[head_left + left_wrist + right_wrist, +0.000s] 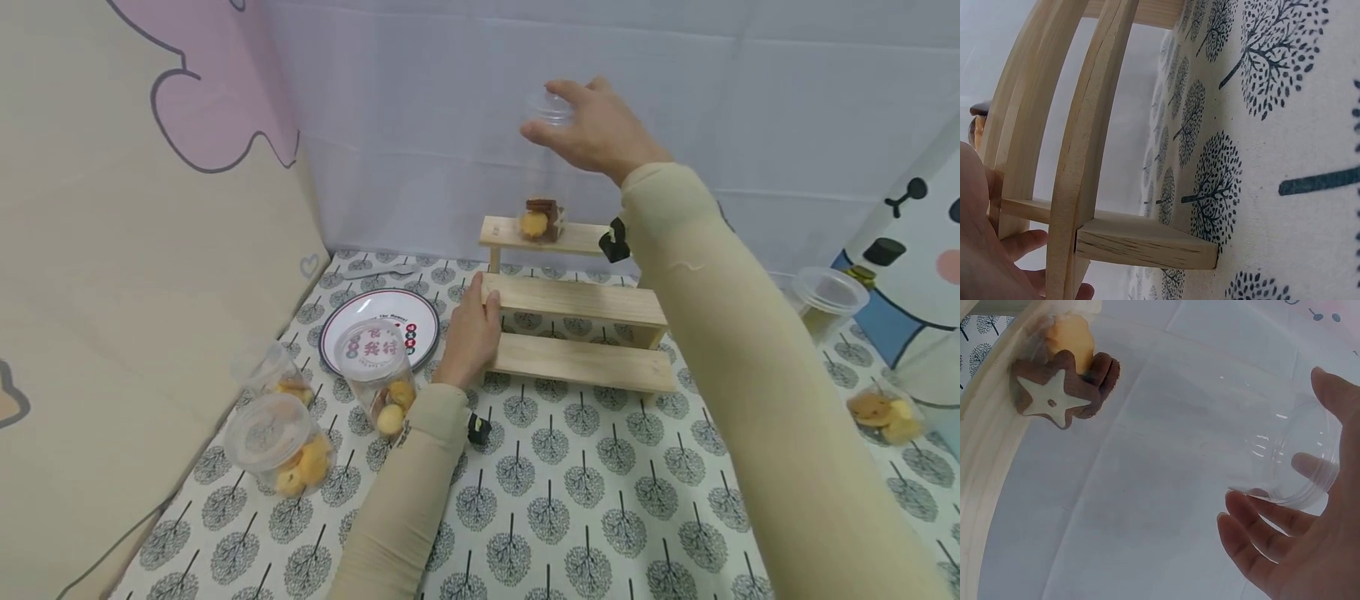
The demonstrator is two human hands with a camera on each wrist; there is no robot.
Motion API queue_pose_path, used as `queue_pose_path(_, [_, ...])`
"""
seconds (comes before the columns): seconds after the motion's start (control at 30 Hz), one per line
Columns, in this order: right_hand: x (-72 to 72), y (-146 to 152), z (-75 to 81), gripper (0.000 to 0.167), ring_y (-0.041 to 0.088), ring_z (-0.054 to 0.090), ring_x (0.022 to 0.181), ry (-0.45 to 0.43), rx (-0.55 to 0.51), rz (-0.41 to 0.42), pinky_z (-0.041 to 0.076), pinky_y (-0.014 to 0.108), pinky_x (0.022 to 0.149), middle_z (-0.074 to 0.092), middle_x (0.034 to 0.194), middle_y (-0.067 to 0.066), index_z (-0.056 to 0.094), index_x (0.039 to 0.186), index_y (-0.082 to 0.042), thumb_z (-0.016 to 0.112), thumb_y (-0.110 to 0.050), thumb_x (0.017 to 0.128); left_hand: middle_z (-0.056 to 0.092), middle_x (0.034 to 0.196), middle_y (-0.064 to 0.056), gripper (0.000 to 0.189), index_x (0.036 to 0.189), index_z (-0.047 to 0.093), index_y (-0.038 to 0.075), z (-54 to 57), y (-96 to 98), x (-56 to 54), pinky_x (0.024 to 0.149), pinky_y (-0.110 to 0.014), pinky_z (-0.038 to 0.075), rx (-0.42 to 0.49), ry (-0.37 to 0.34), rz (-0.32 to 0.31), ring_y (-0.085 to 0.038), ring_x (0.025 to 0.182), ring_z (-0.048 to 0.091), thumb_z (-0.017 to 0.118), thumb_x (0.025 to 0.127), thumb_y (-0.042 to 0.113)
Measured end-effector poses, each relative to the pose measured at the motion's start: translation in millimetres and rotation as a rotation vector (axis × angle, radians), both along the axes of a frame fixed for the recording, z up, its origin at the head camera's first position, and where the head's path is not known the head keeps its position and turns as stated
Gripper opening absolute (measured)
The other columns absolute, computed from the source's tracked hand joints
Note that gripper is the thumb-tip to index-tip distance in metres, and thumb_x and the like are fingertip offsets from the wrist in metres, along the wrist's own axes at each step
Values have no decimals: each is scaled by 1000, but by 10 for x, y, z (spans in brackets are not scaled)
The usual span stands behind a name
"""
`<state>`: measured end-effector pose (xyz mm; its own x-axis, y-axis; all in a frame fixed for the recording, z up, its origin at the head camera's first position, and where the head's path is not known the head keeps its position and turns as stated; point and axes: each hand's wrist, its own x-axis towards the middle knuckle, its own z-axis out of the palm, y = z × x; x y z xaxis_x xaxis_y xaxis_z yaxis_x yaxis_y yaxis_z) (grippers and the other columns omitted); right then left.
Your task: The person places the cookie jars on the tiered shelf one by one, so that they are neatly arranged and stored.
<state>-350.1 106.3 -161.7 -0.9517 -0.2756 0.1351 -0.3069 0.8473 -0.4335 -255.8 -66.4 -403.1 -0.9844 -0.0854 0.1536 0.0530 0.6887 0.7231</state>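
Observation:
On the top board of a three-tier wooden shelf [577, 362] stands a tall clear jar [542, 221]. Cookies [1054, 394], one of them a brown star with a white top, lie at its bottom. Up at the jar's lid [1310, 456], my right hand [600, 125] curls round the rim, thumb on one side and fingers on the other. Some of those fingers show through the clear plastic. My left hand [471, 333] grips the left end of the shelf's middle board, its fingertips [1029, 244] wrapping past the wood in the left wrist view.
A white plate [420, 321] lies left of the shelf, with a pale utensil [382, 271] behind it. Lidded cookie jars [378, 392] stand on the left, another [281, 442] nearer me. More containers [885, 417] sit at the right. White cloth [420, 108] hangs behind.

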Motion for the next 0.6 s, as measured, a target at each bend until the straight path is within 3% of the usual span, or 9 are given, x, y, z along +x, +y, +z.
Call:
queue_pose_path(0.13, [86,94,44,94,36,11,152,-9,2,10,19,63,119,-4,167,11,-5,158,-44,49,-75,87,30,161,-14,63,161,14,13,-12,6,-6,120,-46,27,15,8,-1,-35,144,35,24,108,45])
queue_pose_path(0.3, [337,386,22,92,37,26,148,70,-2,55,28,64,115,1,168,6,-1,158,-44,55,-68,89,31,161,-15,63,161,14,12,-1,-4,-12,120,-46,29,30,21,-6,-35,143,37,25,108,45])
queue_pose_path(0.5, [748,911,-203,87,46,37,137,145,40,86,33,72,104,20,161,19,10,161,-35,59,-58,92,31,161,-15,63,161,14,13,17,-62,-11,120,-45,28,37,27,-1,-34,144,36,26,108,46])
queue_pose_path(0.6, [971,1209,-353,85,54,37,132,141,73,52,33,76,99,20,160,24,13,161,-33,60,-56,93,31,161,-13,63,161,14,15,27,-94,-13,120,-44,28,38,24,10,-33,144,36,25,108,47])
